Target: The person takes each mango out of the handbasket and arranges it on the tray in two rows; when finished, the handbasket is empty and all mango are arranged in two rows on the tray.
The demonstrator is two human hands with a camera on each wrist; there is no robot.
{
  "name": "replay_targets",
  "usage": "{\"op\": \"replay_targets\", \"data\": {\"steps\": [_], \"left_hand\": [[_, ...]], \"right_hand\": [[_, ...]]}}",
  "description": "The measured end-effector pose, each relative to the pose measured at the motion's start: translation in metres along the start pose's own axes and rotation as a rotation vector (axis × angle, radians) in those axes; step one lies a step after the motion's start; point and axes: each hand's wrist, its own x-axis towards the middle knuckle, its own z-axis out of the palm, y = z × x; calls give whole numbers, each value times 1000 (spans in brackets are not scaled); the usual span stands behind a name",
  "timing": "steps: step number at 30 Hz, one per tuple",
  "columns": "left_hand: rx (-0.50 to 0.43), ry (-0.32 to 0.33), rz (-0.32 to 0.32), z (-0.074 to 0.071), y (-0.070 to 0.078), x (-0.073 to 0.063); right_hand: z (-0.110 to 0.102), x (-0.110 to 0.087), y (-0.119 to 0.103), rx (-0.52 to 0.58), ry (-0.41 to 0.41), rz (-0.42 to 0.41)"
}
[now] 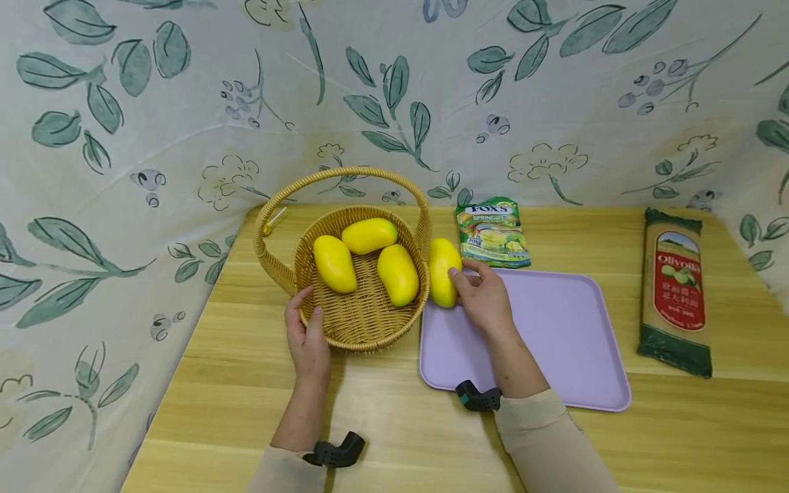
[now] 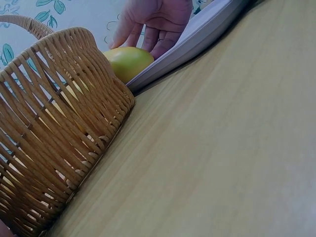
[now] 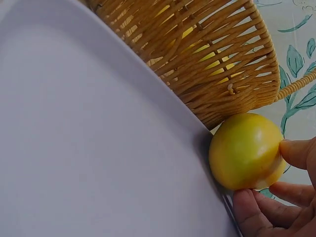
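A yellow mango (image 1: 444,272) lies at the tray's left end, close against the basket; in the right wrist view its greenish end shows. My right hand (image 1: 487,298) pinches this mango between thumb and fingers. The round wicker basket (image 1: 364,342) with a tall arched handle stands to the left, three mangoes inside, one of them a mango (image 1: 335,264) on its left side. At the basket's front left, my left hand (image 1: 310,346) holds the rim, thumb over the edge and fingers along the outer wall. In the left wrist view, only a sliver of that hand shows.
The lilac tray (image 1: 555,329) lies under my right forearm. Behind it is a green candy bag (image 1: 493,233). A long pasta packet (image 1: 674,291) rests at the right. A small yellow-tipped item (image 1: 268,226) lies behind the basket's left side. Leaf-patterned cloth (image 1: 394,103) rises along the back.
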Motion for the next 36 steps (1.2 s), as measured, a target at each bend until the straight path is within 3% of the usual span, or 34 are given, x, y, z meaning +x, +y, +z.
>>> {"op": "replay_targets", "data": {"steps": [9,15,20,23,28,31,36], "left_hand": [[-11,7,11,0,1,-1],[-5,5,13,0,2,-2],[-3,-3,13,0,2,-2],[-5,-8,11,-1,2,-2],[-8,-3,8,-1,1,-2],[-12,-3,11,-1,1,-2],[-11,-8,-1,-1,1,-1]], "right_hand": [[0,0,-1,-7,6,12],[-7,-3,-5,-94,4,1],[-17,-12,-15,-164,48,-21],[-21,-21,-24,-192,107,-85],[-17,-46,-43,-206,156,-263],[-11,-64,-52,-237,111,-357],[6,-88,-60,-381,-9,-444]]}}
